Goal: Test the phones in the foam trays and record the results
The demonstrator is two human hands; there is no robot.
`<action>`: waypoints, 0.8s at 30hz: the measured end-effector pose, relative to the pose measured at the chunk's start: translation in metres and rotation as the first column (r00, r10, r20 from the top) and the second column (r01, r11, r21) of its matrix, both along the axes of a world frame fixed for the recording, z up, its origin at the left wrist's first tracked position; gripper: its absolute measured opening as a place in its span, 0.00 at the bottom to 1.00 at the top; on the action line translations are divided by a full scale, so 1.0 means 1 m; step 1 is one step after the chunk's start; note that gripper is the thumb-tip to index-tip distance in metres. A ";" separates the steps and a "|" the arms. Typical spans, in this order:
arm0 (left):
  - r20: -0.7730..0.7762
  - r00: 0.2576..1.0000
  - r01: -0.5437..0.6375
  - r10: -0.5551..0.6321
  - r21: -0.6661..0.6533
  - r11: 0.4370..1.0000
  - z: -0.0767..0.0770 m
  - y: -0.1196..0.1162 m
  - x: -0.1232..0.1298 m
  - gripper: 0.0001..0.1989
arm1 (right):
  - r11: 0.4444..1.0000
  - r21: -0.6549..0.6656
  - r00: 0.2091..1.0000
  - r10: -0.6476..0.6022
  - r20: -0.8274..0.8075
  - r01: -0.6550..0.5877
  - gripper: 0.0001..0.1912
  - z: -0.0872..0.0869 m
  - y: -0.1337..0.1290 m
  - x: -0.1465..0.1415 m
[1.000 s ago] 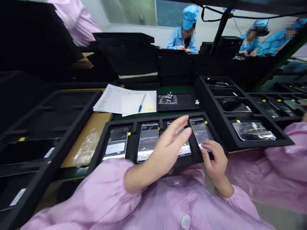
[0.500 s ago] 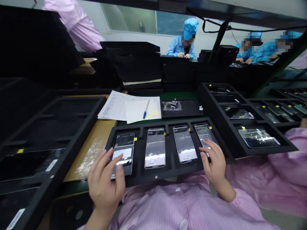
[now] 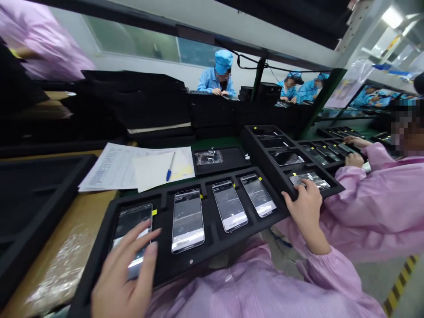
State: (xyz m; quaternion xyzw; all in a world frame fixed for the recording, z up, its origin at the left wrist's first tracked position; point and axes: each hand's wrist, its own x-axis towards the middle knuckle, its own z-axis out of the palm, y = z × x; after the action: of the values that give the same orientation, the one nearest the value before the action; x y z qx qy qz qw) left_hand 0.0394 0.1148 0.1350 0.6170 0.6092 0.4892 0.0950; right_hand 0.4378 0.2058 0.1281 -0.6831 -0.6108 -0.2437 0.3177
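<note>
Four-slot black foam tray (image 3: 212, 245) lies before me, a lit smartphone in each slot. My left hand (image 3: 127, 274) hovers over the leftmost phone (image 3: 135, 216) with fingers spread, hiding part of its screen; whether a fingertip touches the glass I cannot tell. Beside it are a second phone (image 3: 188, 221), a third phone (image 3: 230, 205) and a fourth phone (image 3: 258, 194), their screens grey and white. At the right-hand tray (image 3: 255, 143), my right hand (image 3: 306, 205) is open, its fingertips over the near phone (image 3: 318, 180) and its thumb by the tray's corner.
Papers (image 3: 115, 170) with a blue pen (image 3: 170, 167) lie behind the tray, beside a shallow black tray (image 3: 232, 160) holding a small bagged metal part. Another black tray (image 3: 43, 198) and a cardboard sheet (image 3: 76, 238) are at left. A co-worker in pink (image 3: 374, 194) sits close at right.
My right hand has moved right, from the fourth phone to the near phone in the right-hand tray. My left hand stays over the leftmost phone. The view has turned to the right.
</note>
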 end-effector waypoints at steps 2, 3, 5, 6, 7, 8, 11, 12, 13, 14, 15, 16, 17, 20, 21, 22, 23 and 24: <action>-0.139 0.990 0.030 -0.025 0.033 0.999 0.005 0.006 0.007 0.10 | 0.998 0.066 1.000 0.017 -0.004 -0.017 0.16 -0.005 -0.004 -0.005; -0.192 0.981 0.024 -0.013 0.058 0.998 0.007 0.008 0.006 0.11 | 0.992 0.116 0.999 0.040 -0.007 -0.038 0.16 -0.006 -0.009 -0.008; -0.293 0.948 -0.112 0.126 0.063 0.992 0.008 0.008 -0.005 0.16 | 0.967 0.225 0.992 0.128 -0.012 -0.123 0.15 -0.012 -0.023 -0.013; -0.349 0.911 -0.227 0.222 0.027 0.973 0.008 0.006 -0.012 0.19 | 0.946 0.264 0.981 0.196 -0.010 -0.186 0.14 -0.016 -0.031 -0.015; -0.409 0.862 -0.345 0.299 -0.042 0.938 0.007 0.002 -0.020 0.22 | 0.920 0.273 0.957 0.291 0.003 -0.281 0.11 -0.022 -0.038 -0.016; -0.471 0.815 -0.446 0.339 -0.133 0.885 0.007 -0.003 -0.028 0.24 | 0.886 0.232 0.913 0.407 0.031 -0.403 0.10 -0.031 -0.043 -0.017; -0.501 0.789 -0.569 0.356 -0.377 0.731 0.005 -0.015 -0.040 0.26 | 0.774 0.077 0.778 0.622 0.091 -0.628 0.18 -0.063 -0.050 -0.022; -0.450 0.809 -0.564 0.377 -0.419 0.711 0.005 -0.016 -0.043 0.25 | 0.753 0.048 0.753 0.649 0.107 -0.656 0.22 -0.073 -0.049 -0.025; -0.388 0.827 -0.554 0.407 -0.441 0.707 0.005 -0.017 -0.045 0.23 | 0.747 0.037 0.745 0.655 0.125 -0.663 0.26 -0.083 -0.047 -0.029; -0.327 0.841 -0.540 0.432 -0.454 0.709 0.005 -0.016 -0.047 0.20 | 0.754 0.044 0.751 0.645 0.144 -0.656 0.27 -0.092 -0.045 -0.032; -0.275 0.850 -0.527 0.450 -0.466 0.711 0.005 -0.014 -0.051 0.16 | 0.765 0.066 0.764 0.625 0.158 -0.640 0.26 -0.099 -0.042 -0.035; -0.236 0.857 -0.512 0.458 -0.478 0.713 0.005 -0.013 -0.054 0.13 | 0.775 0.097 0.778 0.606 0.165 -0.624 0.24 -0.103 -0.040 -0.036; -0.202 0.864 -0.498 0.462 -0.489 0.716 0.005 -0.012 -0.059 0.10 | 0.780 0.124 0.788 0.593 0.162 -0.613 0.22 -0.107 -0.039 -0.037; -0.030 0.874 -0.430 0.485 -0.514 0.742 0.006 -0.013 -0.070 0.07 | 0.772 0.166 0.789 0.605 0.103 -0.614 0.20 -0.107 -0.036 -0.036; 0.046 0.869 -0.401 0.493 -0.520 0.755 0.006 -0.015 -0.073 0.08 | 0.773 0.178 0.792 0.606 0.077 -0.609 0.21 -0.105 -0.036 -0.036; 0.129 0.857 -0.366 0.498 -0.526 0.767 0.008 -0.017 -0.074 0.09 | 0.776 0.188 0.795 0.604 0.051 -0.602 0.21 -0.102 -0.037 -0.036; 0.213 0.840 -0.329 0.500 -0.533 0.779 0.010 -0.020 -0.075 0.11 | 0.780 0.199 0.799 0.601 0.028 -0.594 0.22 -0.099 -0.038 -0.035; 0.289 0.821 -0.285 0.493 -0.541 0.791 0.012 -0.022 -0.075 0.13 | 0.782 0.211 0.801 0.598 0.011 -0.586 0.22 -0.097 -0.039 -0.035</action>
State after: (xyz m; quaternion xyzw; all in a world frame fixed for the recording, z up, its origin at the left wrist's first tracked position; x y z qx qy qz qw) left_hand -0.0357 0.0925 0.1475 0.3131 0.7914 0.4532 0.2650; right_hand 0.4032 0.1664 0.0315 -0.4273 -0.7567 -0.1734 0.4634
